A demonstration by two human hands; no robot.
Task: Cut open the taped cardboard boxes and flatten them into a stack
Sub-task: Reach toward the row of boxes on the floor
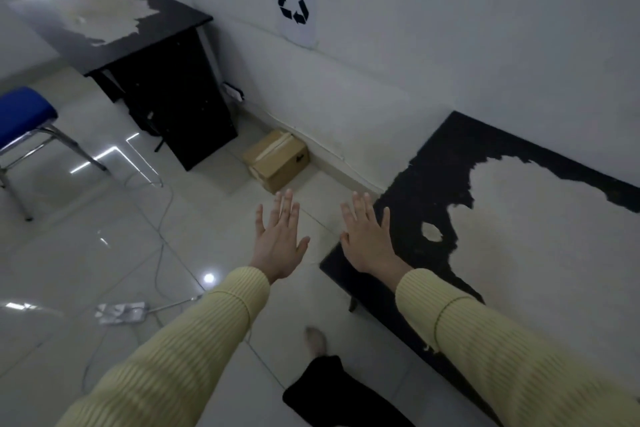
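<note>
A taped brown cardboard box (277,159) sits closed on the tiled floor against the white wall, between two black tables. Pale tape runs along its top seam. My left hand (280,239) and my right hand (367,236) are stretched out in front of me, fingers straight and spread, holding nothing. Both hover in the air short of the box. My sleeves are pale yellow.
A worn black table (433,184) stands at my right along the wall, another black table (114,42) at the back left. A blue stool (24,114) is at the left. A power strip (121,312) and cables lie on the floor. A recycling sign (294,0) hangs on the wall.
</note>
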